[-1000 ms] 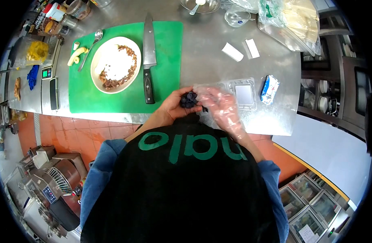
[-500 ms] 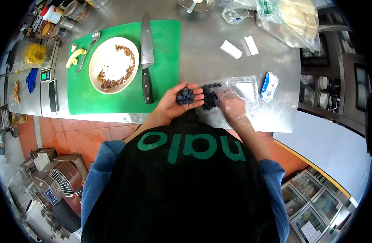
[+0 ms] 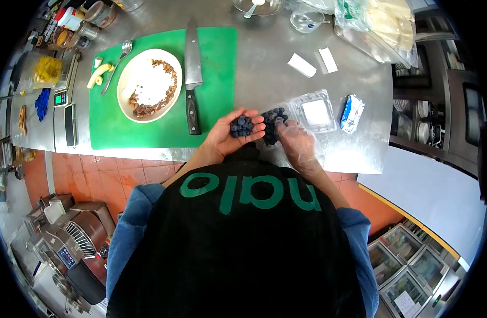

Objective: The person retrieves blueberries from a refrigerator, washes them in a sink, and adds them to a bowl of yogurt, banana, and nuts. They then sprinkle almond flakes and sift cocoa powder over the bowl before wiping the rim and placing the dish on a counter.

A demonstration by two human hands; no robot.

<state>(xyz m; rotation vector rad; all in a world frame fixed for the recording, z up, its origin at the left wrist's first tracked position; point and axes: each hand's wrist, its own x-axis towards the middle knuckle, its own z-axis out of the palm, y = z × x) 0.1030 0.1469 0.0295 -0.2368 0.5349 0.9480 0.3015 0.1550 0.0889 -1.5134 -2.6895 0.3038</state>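
A black garment fills the lower middle of the frame, its cloth dark and plain apart from large, rounded green letters in a row across the top. Blue sleeves, denim-like and bunched near the elbows, show at either side, leaving the forearms uncovered. A loose, crinkled, see-through plastic glove covers the right hand.

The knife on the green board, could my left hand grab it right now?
Probably not without putting something down: the left hand is palm-up, holding dark berries. Otherwise the way looks free, with the knife handle close by and nothing lying over it.
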